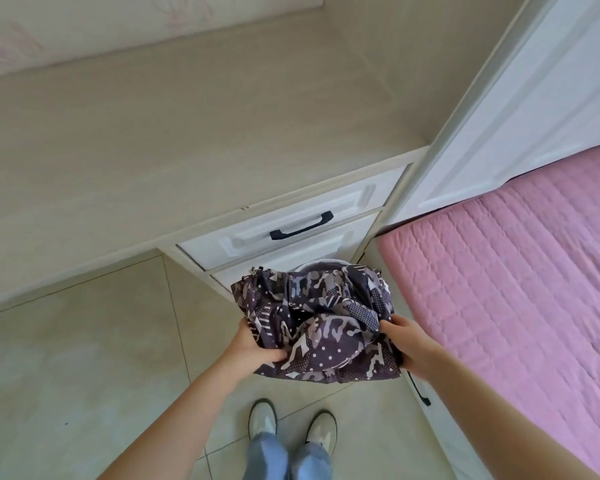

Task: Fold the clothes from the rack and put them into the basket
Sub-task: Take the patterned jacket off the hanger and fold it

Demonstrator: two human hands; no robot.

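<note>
A dark purple garment [319,320] with a grey camouflage and dotted pattern is bunched up between both hands, low over the floor. My left hand [253,344] grips its left edge with the thumb on top. My right hand [404,341] grips its right edge. Behind the cloth only a pale curved rim of the basket [321,263] shows; the rest of the basket is hidden by the garment. No rack is in view.
A beige platform [153,140] fills the upper left, with white drawers [291,220] and a black handle below its edge. A pink quilted bed [516,271] lies on the right beside a white door [534,98]. My shoes [291,424] stand on tiled floor.
</note>
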